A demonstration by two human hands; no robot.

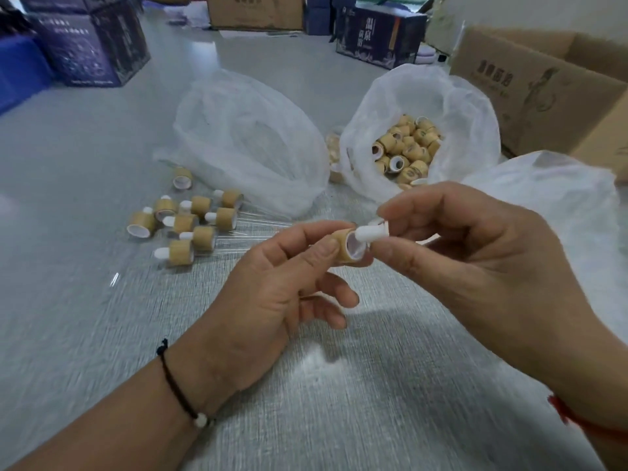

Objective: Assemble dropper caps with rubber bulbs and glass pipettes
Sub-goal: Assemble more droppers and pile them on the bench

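Observation:
My left hand [272, 297] pinches a bamboo-coloured dropper cap [345, 246] between thumb and fingers, its white-lined opening facing right. My right hand [475, 266] pinches a white rubber bulb [372, 232] by its wide end, with the rounded tip at the mouth of the cap. To the left on the grey mat lies a cluster of several assembled droppers [190, 226], each with a white bulb and a thin glass pipette [258, 220] pointing right.
An open white plastic bag [418, 96] holds several loose bamboo caps [407, 147]. Another white bag [244, 130] lies left of it and a third [550, 185] sits at right. Cardboard box [543, 83] at far right; dark printed boxes [88, 45] at the back.

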